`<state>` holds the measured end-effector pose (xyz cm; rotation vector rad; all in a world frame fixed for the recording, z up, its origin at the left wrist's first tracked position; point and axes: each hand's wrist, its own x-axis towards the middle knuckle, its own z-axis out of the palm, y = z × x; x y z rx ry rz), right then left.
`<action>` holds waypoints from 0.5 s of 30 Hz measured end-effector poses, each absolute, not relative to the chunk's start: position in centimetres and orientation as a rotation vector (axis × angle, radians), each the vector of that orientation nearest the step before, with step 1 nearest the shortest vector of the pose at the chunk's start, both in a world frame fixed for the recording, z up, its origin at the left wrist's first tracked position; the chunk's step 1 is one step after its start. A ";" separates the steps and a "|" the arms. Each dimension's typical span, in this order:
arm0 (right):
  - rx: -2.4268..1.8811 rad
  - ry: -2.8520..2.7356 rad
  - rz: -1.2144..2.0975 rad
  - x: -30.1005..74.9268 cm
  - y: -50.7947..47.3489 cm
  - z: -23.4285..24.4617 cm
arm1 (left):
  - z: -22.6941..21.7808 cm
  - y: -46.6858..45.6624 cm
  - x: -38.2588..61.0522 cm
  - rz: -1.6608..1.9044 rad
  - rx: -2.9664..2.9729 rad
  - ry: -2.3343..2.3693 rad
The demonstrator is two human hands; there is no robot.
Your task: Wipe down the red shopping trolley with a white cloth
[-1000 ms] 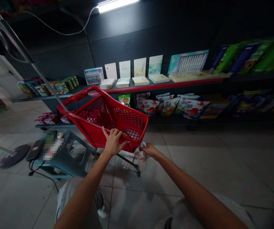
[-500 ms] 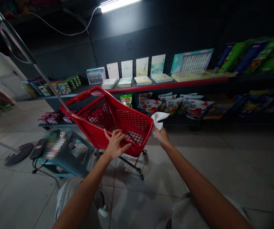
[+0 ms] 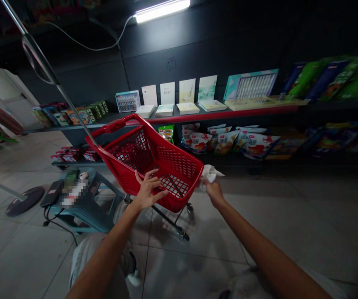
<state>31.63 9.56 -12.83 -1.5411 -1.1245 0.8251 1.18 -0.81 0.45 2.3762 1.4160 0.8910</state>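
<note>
Head view: open left hand [image 3: 148, 192] on red trolley basket [image 3: 179, 164]; right hand [image 3: 214, 194] grips cloth [image 3: 209, 174].

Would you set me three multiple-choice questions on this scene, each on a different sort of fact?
1. Where is the white cloth?
A) In the right hand, beside the shopping basket
B) In the basket
C) On the floor

2. What colour is the basket?
A) Blue
B) Green
C) Red

3. How is the left hand?
A) A clenched fist
B) Open, at the basket's near rim
C) Behind the basket

Answers:
1 A, gripped outside the basket's corner.
2 C, shown by its mesh walls.
3 B, fingers spread.
</note>
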 end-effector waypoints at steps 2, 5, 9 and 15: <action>-1.532 -0.997 0.816 31.9 10.1 -11.1 | 0.5 -0.9 0.8 0.900 2.370 1.413; -1.369 -0.984 0.775 32.1 10.2 -8.2 | 0.5 -1.0 0.1 0.906 2.363 1.415; -1.304 -1.012 0.790 31.7 9.6 -5.3 | 0.6 -1.3 -0.8 0.931 2.347 1.421; -1.240 -0.956 0.722 31.2 9.3 -3.7 | 0.9 -1.2 -2.1 0.938 2.336 1.441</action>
